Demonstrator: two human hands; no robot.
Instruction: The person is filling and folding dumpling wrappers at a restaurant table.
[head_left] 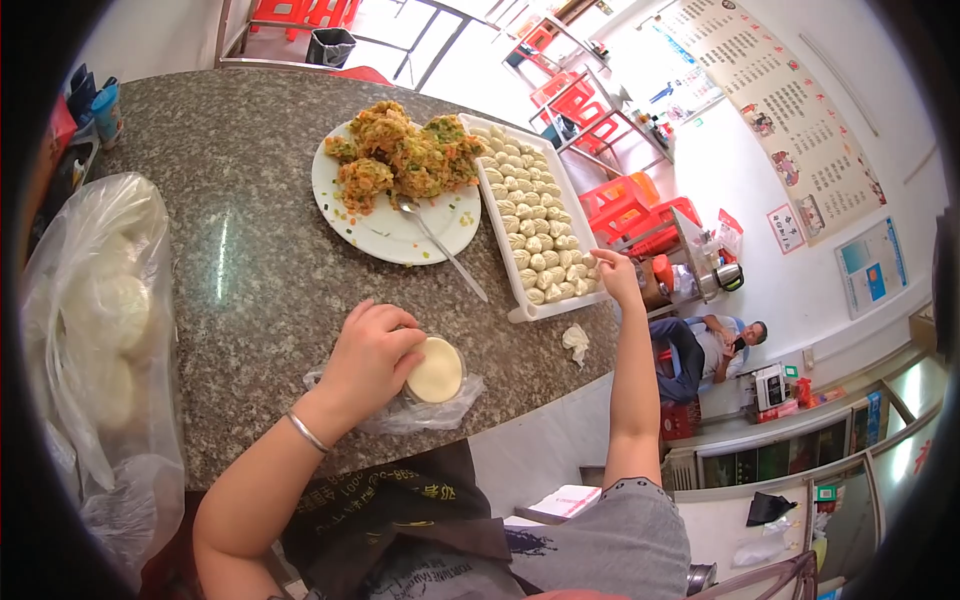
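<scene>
My left hand (375, 352) is at the left edge of a small stack of round, pale dough wrappers (436, 371), its fingertips pinching the rim. The stack lies on a crumpled clear plastic bag (430, 416). At the near right corner of a white tray (530, 311), my right hand (617, 274) reaches in with the index finger stretched out beside the last dumplings. Rows of pleated dumplings (535, 222) fill the tray. A white plate (440, 240) left of it bears a heap of orange and green chopped filling (400, 155), with a metal spoon (440, 243) leaning over the rim.
A clear bag of pale dough rounds (110, 310) stands at the left of the speckled stone counter (250, 210). A crumpled tissue (576, 344) lies near the tray. A blue cup (106, 115) is at the far left. Beyond are red stools (625, 205) and a seated person (700, 350).
</scene>
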